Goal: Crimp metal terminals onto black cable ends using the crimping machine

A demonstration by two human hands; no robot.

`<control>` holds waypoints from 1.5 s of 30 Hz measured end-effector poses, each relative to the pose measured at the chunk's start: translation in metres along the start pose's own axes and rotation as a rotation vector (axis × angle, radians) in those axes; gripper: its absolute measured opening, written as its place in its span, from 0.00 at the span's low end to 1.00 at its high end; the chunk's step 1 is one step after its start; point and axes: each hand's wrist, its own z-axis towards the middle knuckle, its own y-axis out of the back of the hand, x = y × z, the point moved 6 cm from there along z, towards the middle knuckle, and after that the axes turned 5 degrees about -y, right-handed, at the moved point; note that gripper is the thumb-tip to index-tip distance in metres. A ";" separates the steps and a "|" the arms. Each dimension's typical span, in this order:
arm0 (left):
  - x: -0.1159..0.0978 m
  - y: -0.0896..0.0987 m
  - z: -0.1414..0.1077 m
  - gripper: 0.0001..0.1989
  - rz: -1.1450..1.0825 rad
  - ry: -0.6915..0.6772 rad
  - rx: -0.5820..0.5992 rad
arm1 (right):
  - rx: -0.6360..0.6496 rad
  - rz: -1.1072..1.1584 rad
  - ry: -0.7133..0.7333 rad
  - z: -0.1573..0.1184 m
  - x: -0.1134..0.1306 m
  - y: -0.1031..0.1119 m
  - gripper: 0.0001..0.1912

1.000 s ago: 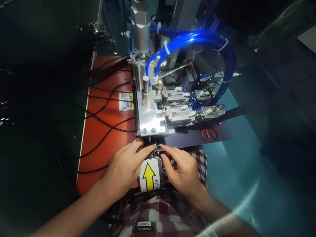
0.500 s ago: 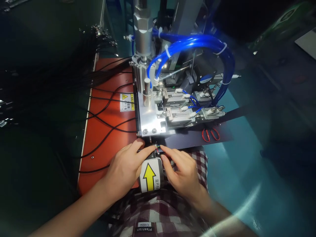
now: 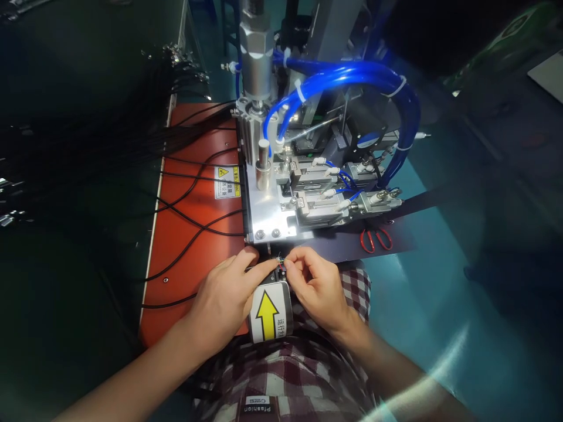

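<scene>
Thin coloured wires (image 3: 280,262), with a red one among them, stick up at the front of the machine. My left hand (image 3: 222,302) reaches in from the left, its thumb tip pressed against these wires and its other fingers curled. From the right, my right hand (image 3: 319,287) pinches the wire ends between thumb and index finger. Just below the fingertips sits a small black fixture (image 3: 278,275), partly covered. A rounded guard (image 3: 267,313) bearing a yellow arrow lies between my hands. Near my left wrist, a black cable (image 3: 169,305) runs beneath the hand.
A metal press machine (image 3: 268,211) with blue air hoses (image 3: 352,73) stands straight ahead. Black cables cross the orange-red panel (image 3: 189,205) at left. Red-handled scissors (image 3: 376,241) lie on the dark plate at right. A dark cable bundle (image 3: 132,135) hangs at far left.
My right hand's thumb and index finger have closed into a pinch at the wires, and the other fingers have curled in. My left hand stays where it was.
</scene>
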 end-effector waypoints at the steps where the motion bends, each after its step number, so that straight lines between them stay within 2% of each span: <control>1: 0.000 0.000 0.000 0.16 -0.003 0.000 0.001 | 0.011 0.005 0.003 0.000 0.001 0.000 0.04; 18: 0.000 -0.002 -0.001 0.17 0.011 -0.002 0.010 | 0.063 0.096 -0.140 0.002 -0.010 -0.004 0.06; 20: 0.000 -0.002 -0.002 0.17 0.011 -0.001 0.012 | 0.077 0.176 -0.199 0.002 -0.015 -0.007 0.06; 26: 0.001 -0.002 -0.002 0.17 -0.008 -0.010 0.005 | 0.123 0.521 -0.500 -0.001 -0.038 -0.015 0.10; 31: 0.003 -0.002 -0.002 0.15 -0.071 0.014 0.003 | 0.149 0.619 -0.455 0.001 -0.030 -0.021 0.12; 34: 0.002 -0.001 -0.001 0.13 -0.098 0.024 0.005 | 0.147 0.673 -0.477 0.004 -0.027 -0.024 0.12; 38: 0.001 0.001 -0.001 0.15 0.008 0.033 0.039 | 0.205 0.758 -0.539 0.006 -0.027 -0.028 0.13; 42: 0.005 -0.001 -0.004 0.17 -0.075 0.107 0.055 | 0.242 0.782 -0.549 0.005 -0.028 -0.029 0.14; 45: 0.010 0.000 -0.005 0.13 -0.139 0.210 0.037 | 0.224 0.768 -0.532 0.005 -0.029 -0.028 0.14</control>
